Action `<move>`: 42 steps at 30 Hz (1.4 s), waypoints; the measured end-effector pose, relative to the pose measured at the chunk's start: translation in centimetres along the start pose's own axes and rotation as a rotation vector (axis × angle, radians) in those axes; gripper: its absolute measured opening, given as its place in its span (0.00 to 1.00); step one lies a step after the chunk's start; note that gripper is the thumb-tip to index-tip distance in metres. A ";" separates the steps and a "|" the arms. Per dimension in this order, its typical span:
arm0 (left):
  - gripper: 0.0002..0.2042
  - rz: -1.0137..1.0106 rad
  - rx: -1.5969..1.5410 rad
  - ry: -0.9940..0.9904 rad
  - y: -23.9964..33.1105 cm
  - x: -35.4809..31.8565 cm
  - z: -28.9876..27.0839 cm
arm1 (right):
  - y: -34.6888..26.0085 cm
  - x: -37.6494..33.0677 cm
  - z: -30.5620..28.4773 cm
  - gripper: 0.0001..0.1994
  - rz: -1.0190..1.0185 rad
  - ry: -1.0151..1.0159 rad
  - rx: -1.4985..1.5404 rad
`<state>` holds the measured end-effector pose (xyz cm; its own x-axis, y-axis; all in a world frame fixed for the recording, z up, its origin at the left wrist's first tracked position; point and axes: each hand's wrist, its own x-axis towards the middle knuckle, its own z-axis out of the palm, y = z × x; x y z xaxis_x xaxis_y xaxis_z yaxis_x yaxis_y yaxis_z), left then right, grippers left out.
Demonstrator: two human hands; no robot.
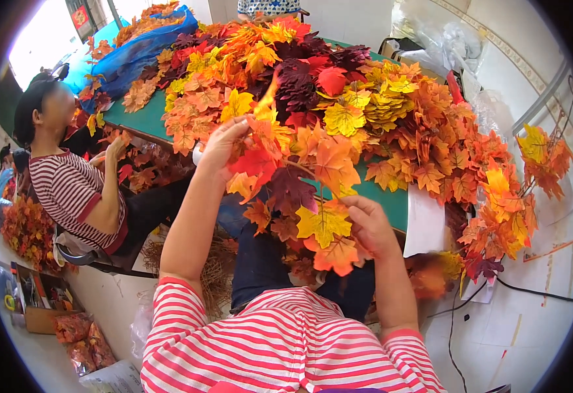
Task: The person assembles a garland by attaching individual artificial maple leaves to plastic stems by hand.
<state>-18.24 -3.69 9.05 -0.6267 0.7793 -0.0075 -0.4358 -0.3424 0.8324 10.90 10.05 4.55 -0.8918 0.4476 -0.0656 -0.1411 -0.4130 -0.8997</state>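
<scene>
Between my hands, over my lap at the table's near edge, is an artificial maple-leaf branch [325, 223] with red, orange, yellow and dark purple leaves on a thin brown stem. My left hand [222, 145] is closed at its upper left end, beside a red leaf; the exact grip is partly hidden by leaves. Lower down, my right hand [371, 224] pinches the branch next to the yellow leaf, fingertips partly covered. Just beyond my hands, stacked loose maple leaves [371, 111] in orange, yellow, red and dark purple heap up on the green table [391, 196].
At the left sits a co-worker [77, 177] in a striped shirt, hands at an orange leaf. Leafy branches [502, 203] hang at the right. A black cable [453, 340] crosses the floor there. Blue netting [142, 56] lies at the far left; plastic-bagged leaves [83, 340] lie lower left.
</scene>
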 end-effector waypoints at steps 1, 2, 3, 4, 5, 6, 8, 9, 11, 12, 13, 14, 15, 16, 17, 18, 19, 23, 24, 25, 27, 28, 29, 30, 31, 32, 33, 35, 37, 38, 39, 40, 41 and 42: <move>0.10 0.029 0.040 -0.029 0.7 0.2 0.6 | -1.1 -0.4 -0.1 0.10 0.010 -0.034 -0.028; 0.10 0.066 0.098 -0.030 1.6 0.3 1.6 | -2.1 -0.9 0.4 0.12 0.019 -0.070 0.024; 0.10 0.104 0.156 -0.029 2.6 0.2 2.7 | -2.5 -1.1 -0.2 0.12 0.013 -0.070 0.020; 0.10 0.114 0.156 -0.033 3.7 -0.3 3.8 | -3.0 -1.5 -1.3 0.12 -0.026 -0.173 -0.120; 0.10 0.177 0.182 -0.076 4.6 -0.6 5.0 | -3.8 -1.8 -2.0 0.13 -0.065 -0.265 -0.263; 0.09 0.240 0.207 -0.119 5.5 -0.9 6.1 | -5.0 -2.6 -2.3 0.11 0.030 -0.287 -0.204; 0.09 0.330 0.247 -0.155 7.3 -1.7 8.5 | -6.2 -3.5 -2.1 0.10 -0.004 -0.276 -0.186; 0.09 0.411 0.286 -0.187 8.1 -2.0 9.7 | -6.7 -3.8 -1.9 0.08 -0.030 -0.261 -0.164; 0.09 0.569 0.456 -0.129 9.9 -2.2 12.5 | -8.5 -4.3 -1.0 0.07 0.011 -0.233 -0.151; 0.10 0.658 0.523 -0.142 10.7 -1.6 13.7 | -8.9 -4.5 -0.9 0.07 -0.047 -0.231 -0.160; 0.11 0.699 0.577 -0.136 11.5 -1.0 15.4 | -9.4 -4.6 -0.7 0.07 -0.107 -0.228 -0.170; 0.11 0.794 0.678 -0.156 12.4 -0.2 16.5 | -10.2 -4.5 -0.4 0.07 -0.119 -0.217 -0.220; 0.11 0.889 0.778 -0.178 13.3 0.7 17.7 | -10.4 -4.2 -0.5 0.07 -0.123 -0.213 -0.222; 0.11 0.884 0.764 -0.200 13.9 1.8 19.5 | -10.7 -4.0 -0.8 0.06 -0.198 -0.226 -0.188; 0.09 0.912 0.739 -0.248 15.1 2.0 21.0 | -10.8 -3.5 -0.8 0.05 -0.269 -0.269 -0.149; 0.08 0.938 0.712 -0.298 16.0 2.6 22.0 | -11.1 -3.0 -0.9 0.05 -0.283 -0.262 -0.182; 0.08 0.936 0.707 -0.308 16.4 4.0 22.4 | -11.3 -2.5 -0.9 0.05 -0.287 -0.253 -0.183; 0.05 0.846 0.760 -0.594 15.1 11.9 22.4 | -12.0 0.3 -1.5 0.03 -0.249 0.015 -0.323; 0.06 0.830 0.796 -0.572 13.7 14.0 22.0 | -11.7 1.2 -2.1 0.04 -0.235 0.088 -0.311; 0.06 0.825 0.787 -0.588 12.3 16.1 21.2 | -11.4 2.0 -2.8 0.05 -0.221 0.158 -0.298; 0.11 1.013 1.289 -0.409 9.8 20.2 18.0 | -10.5 4.4 -4.3 0.06 -0.177 0.176 -0.252; 0.14 0.993 1.213 -0.361 7.6 22.3 16.1 | -9.9 5.3 -5.0 0.08 -0.133 0.196 -0.205; 0.14 0.909 1.293 -0.269 5.3 22.9 15.1 | -9.3 5.8 -5.9 0.08 -0.128 0.212 -0.203; 0.14 0.754 1.279 -0.263 3.2 23.3 13.8 | -8.7 6.3 -6.4 0.08 -0.090 0.216 -0.185; 0.13 0.671 1.361 -0.241 1.6 23.6 12.5 | -8.1 7.0 -6.8 0.08 -0.052 0.213 -0.165; 0.13 0.648 1.486 -0.201 0.0 23.5 11.8 | -7.6 7.3 -7.2 0.08 -0.039 0.230 -0.223; 0.13 0.529 1.401 -0.150 -1.8 23.3 11.2 | -7.3 7.4 -7.6 0.08 -0.036 0.237 -0.223; 0.14 0.537 1.396 -0.102 -4.3 23.6 9.7 | -6.6 7.4 -7.6 0.09 0.030 0.260 -0.243; 0.14 0.518 1.333 -0.062 -5.9 23.9 9.0 | -6.2 6.9 -7.9 0.09 0.037 0.273 -0.252; 0.14 0.524 1.358 -0.044 -6.4 23.9 9.0 | -5.8 6.8 -8.4 0.09 0.038 0.281 -0.253; 0.14 0.521 1.357 -0.046 -6.6 23.9 8.9 | -5.3 6.8 -9.0 0.09 0.039 0.289 -0.254; 0.14 0.497 1.312 -0.025 -6.4 23.3 9.1 | -5.0 6.9 -9.3 0.09 0.035 0.275 -0.238; 0.14 0.472 1.267 -0.003 -6.4 23.0 9.3 | -4.9 6.8 -9.5 0.09 0.038 0.279 -0.235; 0.14 0.441 1.258 0.002 -6.5 23.7 9.1 | -4.9 6.6 -9.7 0.09 0.089 0.276 -0.161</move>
<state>-24.40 21.72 8.49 -0.5613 0.7282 0.3932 0.6911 0.1510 0.7068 9.86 22.76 4.37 -0.7447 0.6222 -0.2413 0.0216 -0.3389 -0.9406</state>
